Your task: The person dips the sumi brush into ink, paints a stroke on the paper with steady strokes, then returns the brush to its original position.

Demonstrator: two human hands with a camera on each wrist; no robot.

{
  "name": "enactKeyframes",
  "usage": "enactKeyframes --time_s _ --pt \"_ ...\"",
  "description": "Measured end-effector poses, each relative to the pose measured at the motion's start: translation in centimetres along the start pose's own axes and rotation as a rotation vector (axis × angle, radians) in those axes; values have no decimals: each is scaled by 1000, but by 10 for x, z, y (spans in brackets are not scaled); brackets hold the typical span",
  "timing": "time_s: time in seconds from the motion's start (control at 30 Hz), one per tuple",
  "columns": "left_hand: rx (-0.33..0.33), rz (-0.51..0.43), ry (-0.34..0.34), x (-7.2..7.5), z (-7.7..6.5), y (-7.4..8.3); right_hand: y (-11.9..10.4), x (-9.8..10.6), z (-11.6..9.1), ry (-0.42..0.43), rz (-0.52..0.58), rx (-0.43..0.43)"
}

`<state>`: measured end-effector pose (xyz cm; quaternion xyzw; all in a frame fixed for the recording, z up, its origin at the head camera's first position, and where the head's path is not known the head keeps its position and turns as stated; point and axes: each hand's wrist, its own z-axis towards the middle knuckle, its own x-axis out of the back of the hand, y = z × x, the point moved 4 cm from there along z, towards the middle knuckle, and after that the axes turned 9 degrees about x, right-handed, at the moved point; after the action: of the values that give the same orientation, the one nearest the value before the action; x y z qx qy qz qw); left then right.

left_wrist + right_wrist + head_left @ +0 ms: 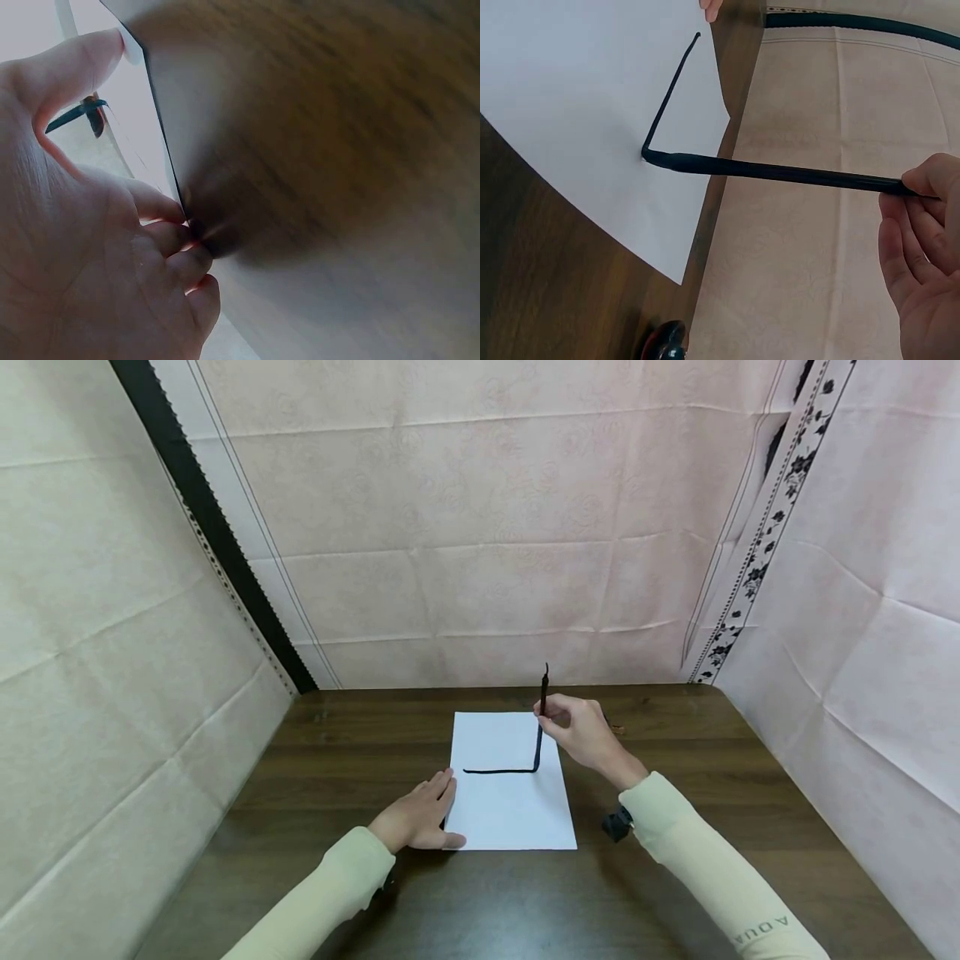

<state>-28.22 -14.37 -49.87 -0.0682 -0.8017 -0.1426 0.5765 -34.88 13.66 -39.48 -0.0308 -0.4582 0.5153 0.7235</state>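
A sheet of white paper (510,814) lies on the table, with a thin black ink stroke (498,771) running across it. My right hand (588,735) pinches a dark calligraphy brush (543,697) by its upper shaft and holds it nearly upright. In the right wrist view the brush (780,172) meets the paper (577,97) at the end of the stroke (671,90). My left hand (420,814) rests along the paper's left edge, its fingers extended and thumb near the lower left corner. From the left wrist, the hand (90,240) shows its palm side, fingertips at the paper's edge.
A dark, shiny rounded object (664,343) stands on the wooden table (337,760), mostly hidden behind my right hand in the head view. Pale cloth (450,527) hangs behind and on both sides of the table. A small black device (617,823) is strapped at my right wrist.
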Motion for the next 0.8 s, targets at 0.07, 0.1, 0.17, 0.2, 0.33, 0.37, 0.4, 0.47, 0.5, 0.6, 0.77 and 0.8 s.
enactKeyframes --time_s 0.07,0.1,0.17,0.2,0.33,0.37,0.4,0.47,0.5,0.6,0.77,0.8 --pt "-2 0 -3 0 0 0 1 2 0 -12 1 -3" --pt "-3 1 -3 0 0 0 1 3 0 -15 1 -3" --pt "-7 1 -1 1 0 0 2 5 0 -19 -8 -4" --pt "-9 1 0 1 0 -1 3 7 0 -20 -15 -5" --pt "-8 4 -4 0 0 -1 6 10 0 -19 -39 -9" --pt "-6 4 -5 0 0 -1 6 11 0 -20 -40 -12" --pt "-4 4 -5 0 0 -1 7 11 1 -22 -40 -15" --pt "-4 3 -6 0 0 -1 7 12 1 -26 -37 -19" --pt "-5 3 -5 0 0 -1 6 13 2 -26 -37 -20" --pt "-10 1 -3 1 0 0 4 15 5 -19 -31 -13" --pt "-15 0 -7 2 0 0 -2 23 11 3 -26 3" --pt "-15 -2 -6 2 0 0 -3 25 11 7 -22 8"
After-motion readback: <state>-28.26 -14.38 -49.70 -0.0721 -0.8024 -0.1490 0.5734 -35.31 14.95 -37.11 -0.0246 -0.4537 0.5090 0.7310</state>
